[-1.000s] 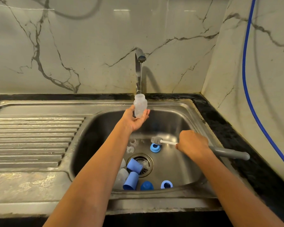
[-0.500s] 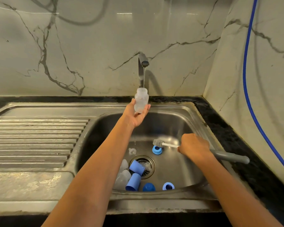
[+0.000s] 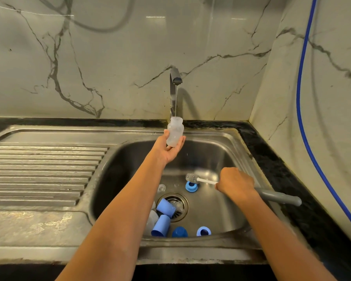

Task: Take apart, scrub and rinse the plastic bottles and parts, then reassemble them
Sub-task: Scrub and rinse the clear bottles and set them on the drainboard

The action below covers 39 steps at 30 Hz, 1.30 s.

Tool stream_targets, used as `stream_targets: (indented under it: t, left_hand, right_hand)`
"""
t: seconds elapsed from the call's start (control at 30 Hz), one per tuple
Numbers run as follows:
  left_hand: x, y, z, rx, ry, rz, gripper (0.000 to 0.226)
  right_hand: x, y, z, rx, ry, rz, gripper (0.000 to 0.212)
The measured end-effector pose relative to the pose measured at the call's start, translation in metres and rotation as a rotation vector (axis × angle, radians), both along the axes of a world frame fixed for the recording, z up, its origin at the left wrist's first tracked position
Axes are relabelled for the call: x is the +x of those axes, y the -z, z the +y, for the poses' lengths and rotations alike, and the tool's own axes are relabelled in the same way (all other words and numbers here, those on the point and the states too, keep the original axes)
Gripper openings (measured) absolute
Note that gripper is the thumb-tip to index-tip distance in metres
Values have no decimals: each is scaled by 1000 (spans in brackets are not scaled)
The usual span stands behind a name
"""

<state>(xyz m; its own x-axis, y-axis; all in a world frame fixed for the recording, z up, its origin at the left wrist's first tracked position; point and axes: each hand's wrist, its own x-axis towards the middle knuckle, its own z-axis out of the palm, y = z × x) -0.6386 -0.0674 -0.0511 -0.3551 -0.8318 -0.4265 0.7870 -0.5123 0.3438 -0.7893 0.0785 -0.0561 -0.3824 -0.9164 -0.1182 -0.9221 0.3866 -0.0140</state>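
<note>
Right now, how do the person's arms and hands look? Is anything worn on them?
The left forearm and right forearm are bare to the frame's edge; no sleeves show. The left hand and the right hand wear no gloves. No watch, bracelet or ring is visible, though the right hand's fingers are mostly hidden.

Our right grip (image 3: 236, 184) covers the middle of the brush (image 3: 203, 181), so we see only its 2 ends. Our left arm (image 3: 130, 209) hides most of the clear bottles (image 3: 151, 221) in the sink (image 3: 221, 155). The small clear part (image 3: 161, 188) by the drain is too tiny to tell. The blue hose (image 3: 297, 98) runs off the top and right edges.
</note>
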Motion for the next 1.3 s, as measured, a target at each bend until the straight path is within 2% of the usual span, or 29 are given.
stream_targets:
  t: [0.27, 0.37, 0.6, 0.7, 0.9, 0.97, 1.07, 1.13, 1.23, 1.3]
  left_hand:
    - [-5, 13, -4, 69, -12, 34, 54]
    - [-3, 19, -4, 81, -12, 110, 59]
    - [-2, 20, -9, 58, 11, 19, 60]
    - [-3, 17, -7, -8, 18, -31, 53]
    - [11, 15, -11, -174, -71, -312, 42]
    - [19, 16, -12, -277, -104, -601, 42]
    - [37, 15, -15, -604, -196, -1255, 48]
    - [50, 10, -18, -774, -211, -1480, 52]
    - [66, -3, -18, -865, -217, -1577, 53]
    - [74, -11, -17, -890, -241, -1570, 52]
  right_hand:
    - [0, 0, 1, -18, -41, 16, 17]
    - [0, 2, 1, -20, -38, 10, 14]
    - [0, 8, -2, -13, -47, -19, 15]
    - [1, 9, -3, -15, -56, -20, 16]
    - [4, 14, -4, 2, -63, -25, 13]
    - [5, 14, -3, -1, -61, -27, 12]
    - [6, 15, -1, -3, -56, -26, 13]
    - [9, 14, -1, 1, -56, -26, 12]
    - [11, 13, 1, 3, -56, -29, 3]
    - [13, 15, 2, 9, -56, -38, 8]
